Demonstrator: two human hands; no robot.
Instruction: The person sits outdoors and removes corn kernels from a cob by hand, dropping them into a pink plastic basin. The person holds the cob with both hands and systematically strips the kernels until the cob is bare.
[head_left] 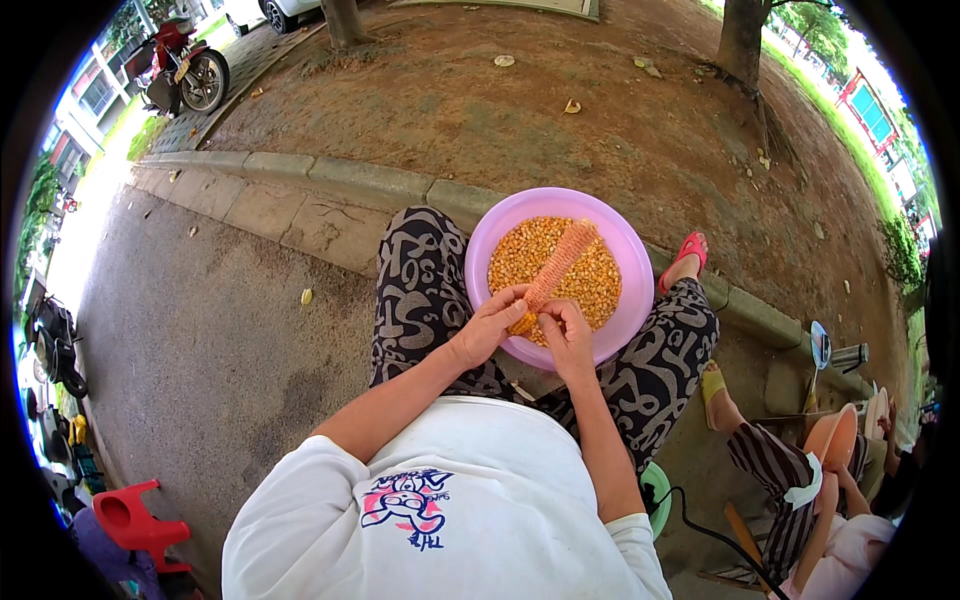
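Note:
A corn cob [560,264] slants over the basin, mostly bare and reddish, with yellow kernels left only at its near end. My left hand [490,325] is closed round the cob near that end. On the other side, my right hand [568,338] has its fingers bent and pressed against the kernels at the near end; the fingertips are partly hidden. Beneath both hands, a pink-purple plastic basin [635,270] rests between my knees. Loose yellow corn kernels [525,250] cover its bottom.
A concrete curb [370,180] runs behind the basin, with bare soil beyond. At the right sits another person [840,530] with an orange basin [832,437]. A red plastic stool [140,520] stands at lower left, a green container [657,495] beside my right hip.

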